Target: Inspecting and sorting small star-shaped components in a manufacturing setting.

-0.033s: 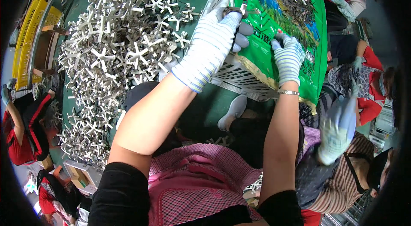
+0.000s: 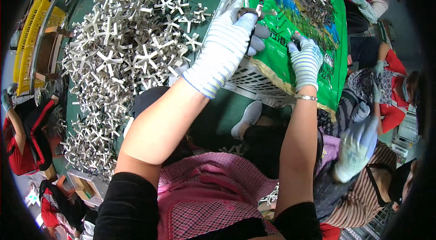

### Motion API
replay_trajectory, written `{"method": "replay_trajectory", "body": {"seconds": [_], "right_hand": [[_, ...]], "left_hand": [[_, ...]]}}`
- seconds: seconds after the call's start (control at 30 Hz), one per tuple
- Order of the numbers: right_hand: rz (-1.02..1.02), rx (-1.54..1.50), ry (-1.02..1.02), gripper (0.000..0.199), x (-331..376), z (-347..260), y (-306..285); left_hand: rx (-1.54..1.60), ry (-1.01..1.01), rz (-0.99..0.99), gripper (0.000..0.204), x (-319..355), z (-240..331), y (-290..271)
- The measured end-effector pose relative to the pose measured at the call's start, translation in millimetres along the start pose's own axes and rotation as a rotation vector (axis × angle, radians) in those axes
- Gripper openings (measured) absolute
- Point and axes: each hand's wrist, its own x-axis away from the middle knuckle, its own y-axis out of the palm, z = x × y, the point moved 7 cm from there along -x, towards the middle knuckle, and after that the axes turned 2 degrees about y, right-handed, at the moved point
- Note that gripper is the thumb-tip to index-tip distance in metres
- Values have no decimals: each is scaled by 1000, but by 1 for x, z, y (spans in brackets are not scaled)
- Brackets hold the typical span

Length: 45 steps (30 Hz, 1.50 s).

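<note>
My left hand [image 2: 229,40], in a striped white glove with grey fingertips, is closed around a star-shaped metal part [image 2: 260,9]. Some of its arms show past the thumb; the rest is hidden by the fingers. Below and to the right, my right hand [image 2: 306,62], gloved alike, rests over a green printed bag [image 2: 334,76] with its fingers bent. Whatever those fingers pinch, if anything, is too small to make out. A heap of small dark metal pieces [image 2: 315,3] lies on the bag, which covers a white slatted crate [image 2: 259,83].
A large pile of pale star-shaped metal parts [image 2: 118,53] spreads over the green floor [image 2: 222,112] to the left. Beyond it stands a yellow crate [image 2: 29,44]. A co-worker's gloved hand [image 2: 356,149] is close by my right forearm. Other people sit around both sides.
The co-worker's blurred glove at the right has shifted slightly. The metal part in my left hand has turned or shifted a little; my right hand stays almost in place.
</note>
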Motion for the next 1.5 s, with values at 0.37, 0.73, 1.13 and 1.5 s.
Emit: {"method": "replay_trajectory", "body": {"seconds": [0.37,0.73,1.13,1.5], "right_hand": [[-23,86,-15,24,-9,-11,10],[-57,64,9,24,-8,-1,5],[-90,30,69,23,-11,8,7],[-108,104,82,32,-16,4,14]], "left_hand": [[-1,-3,10,27,0,-2,-1],[-33,-8,0,26,-4,-6,-2],[-46,31,-1,29,-1,-2,-1],[-56,8,-4,30,0,-2,-2]]}}
